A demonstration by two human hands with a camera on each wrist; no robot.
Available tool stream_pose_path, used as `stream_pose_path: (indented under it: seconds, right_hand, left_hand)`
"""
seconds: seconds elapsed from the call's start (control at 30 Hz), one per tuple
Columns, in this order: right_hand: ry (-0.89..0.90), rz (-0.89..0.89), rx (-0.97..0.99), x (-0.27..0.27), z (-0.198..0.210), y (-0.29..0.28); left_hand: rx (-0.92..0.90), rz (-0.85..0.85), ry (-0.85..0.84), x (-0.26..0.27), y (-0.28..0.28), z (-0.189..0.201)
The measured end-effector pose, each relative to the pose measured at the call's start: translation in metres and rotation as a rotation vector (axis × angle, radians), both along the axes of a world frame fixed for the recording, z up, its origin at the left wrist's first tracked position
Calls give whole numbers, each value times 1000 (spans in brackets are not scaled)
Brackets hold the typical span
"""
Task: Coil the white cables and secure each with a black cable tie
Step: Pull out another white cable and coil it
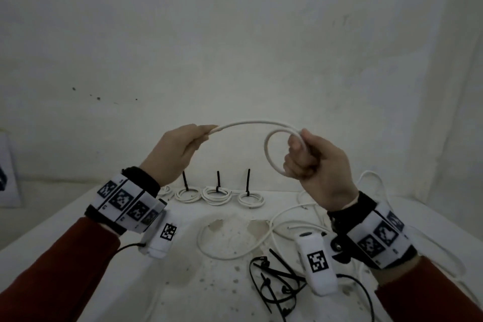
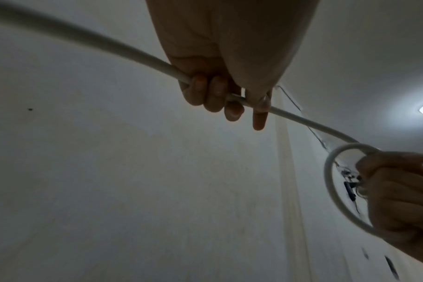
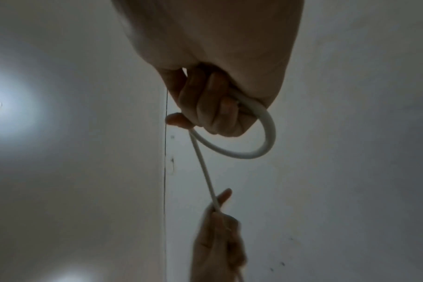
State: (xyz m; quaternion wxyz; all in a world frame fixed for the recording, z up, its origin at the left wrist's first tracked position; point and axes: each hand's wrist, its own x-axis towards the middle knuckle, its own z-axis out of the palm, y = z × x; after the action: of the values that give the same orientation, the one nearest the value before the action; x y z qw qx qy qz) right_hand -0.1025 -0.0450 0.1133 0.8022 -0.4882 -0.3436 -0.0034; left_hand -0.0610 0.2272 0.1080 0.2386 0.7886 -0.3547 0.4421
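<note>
White cable, held in the air above the desk, spanning both hands. Left hand: fingers curled round the straight run, cable passing through the fist. Right hand: fist clenched on one formed loop, thumb pressing the crossing.

Desk, far edge: three coiled cables in a row, each cinched by a black cable tie with its tail standing upright. Desk, near right: loose black cable ties in a heap. Desk, centre and right: loose white cables, uncoiled, one partly beneath the right wrist. Both wrists: marker-printed bands over red sleeves.
</note>
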Motion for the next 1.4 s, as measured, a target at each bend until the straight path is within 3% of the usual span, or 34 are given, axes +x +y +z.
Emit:
stream_pose_path:
  seconds: [0.13,0.23,0.37,0.47,0.57,0.7,0.8,0.93,1.03,1.13,1.23,1.4]
  right_hand:
    - [29,219,331,-8,10,-19]
    - [-7,406,508,-6,14,-22]
    - [-11,251,566,-2,24,-11]
    - [22,46,490,8,28,-4]
    - [29,-141,310,21,21,3]
    - [-153,-406,-279,29,5,10]
    - [-362,-412,-668,25,-8,15]
    - [-433,-344,-881,16,-14,18]
    - [-436,-268,-888,8,-14,22]
    - [-289,-132,-712,2,-14,24]
    - [-173,-132,-601,-3,-13,27]
    - [-63,-89,-392,-9,-15,33]
  left_hand:
    - [-42,62,13,3,4,-13]
    - [138,126,26,-2,-7,-27]
    - [417,251,-180,-19,-36,-38]
    - [509,257,-306,-32,-49,-31]
    - [586,277,-311,-43,-53,-24]
    - [597,238,-301,-54,-48,-13]
    - [595,226,-244,-58,-42,-5]
    - [512,174,-173,-55,-43,-7]
    - [394,139,-154,-52,-45,-7]
    - [239,101,-136,-47,-47,-4]
    - [165,1,-74,-43,-50,-1]
    - [27,-106,237,-44,-55,1]
